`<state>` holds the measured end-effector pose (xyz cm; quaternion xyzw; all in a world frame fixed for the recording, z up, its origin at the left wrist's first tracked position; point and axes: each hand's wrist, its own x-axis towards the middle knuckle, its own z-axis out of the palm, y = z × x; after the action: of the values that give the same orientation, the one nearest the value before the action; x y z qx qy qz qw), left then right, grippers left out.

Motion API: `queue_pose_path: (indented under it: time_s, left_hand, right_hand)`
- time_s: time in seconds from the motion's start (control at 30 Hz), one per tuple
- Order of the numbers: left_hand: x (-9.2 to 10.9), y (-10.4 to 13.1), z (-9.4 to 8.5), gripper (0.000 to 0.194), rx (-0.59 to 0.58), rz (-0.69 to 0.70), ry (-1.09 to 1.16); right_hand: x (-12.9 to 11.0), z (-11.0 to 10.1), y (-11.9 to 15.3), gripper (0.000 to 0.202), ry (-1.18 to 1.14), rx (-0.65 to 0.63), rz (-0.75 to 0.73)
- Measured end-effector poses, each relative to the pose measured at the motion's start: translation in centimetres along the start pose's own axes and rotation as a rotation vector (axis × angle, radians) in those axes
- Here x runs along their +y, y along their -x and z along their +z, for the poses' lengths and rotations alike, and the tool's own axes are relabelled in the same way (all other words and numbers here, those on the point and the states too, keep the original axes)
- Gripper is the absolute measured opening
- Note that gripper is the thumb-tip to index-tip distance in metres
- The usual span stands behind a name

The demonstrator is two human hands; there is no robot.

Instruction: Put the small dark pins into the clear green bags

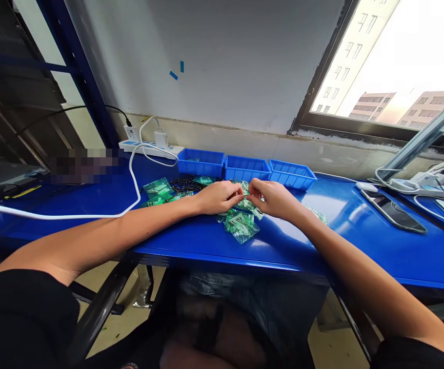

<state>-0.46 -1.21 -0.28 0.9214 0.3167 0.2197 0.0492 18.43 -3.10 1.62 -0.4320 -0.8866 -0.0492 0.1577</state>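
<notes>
My left hand (222, 197) and my right hand (268, 197) meet over the blue table, fingertips pinched close together. Whatever sits between them is too small to make out. Below and around the hands lie several small clear-green plastic bags (241, 225) with flat pieces inside. More green bags (156, 189) are heaped to the left of my left hand. Beside that heap are small dark rod-like pieces (185, 183), their kind unclear. Just past the hands stand three blue plastic bins in a row: a left bin (201, 166), a middle bin (247, 170) and a right bin (295, 177).
A white power strip (148, 148) with plugged-in chargers lies at the back left; its white cable (133, 179) crosses the left side of the table (360, 246). A phone (393, 211) rests at right, near another power strip (418, 184). A window is behind.
</notes>
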Motion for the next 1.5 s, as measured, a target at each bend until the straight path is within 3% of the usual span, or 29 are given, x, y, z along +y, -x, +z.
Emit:
queue_pose_path:
  time_s: [1.5]
  left_hand:
    - [-0.18,0.1,0.27,0.012,0.026,-0.009,0.084]
  right_hand:
    - [-0.27,-0.16,-0.06,0.012,0.003,-0.09,-0.026]
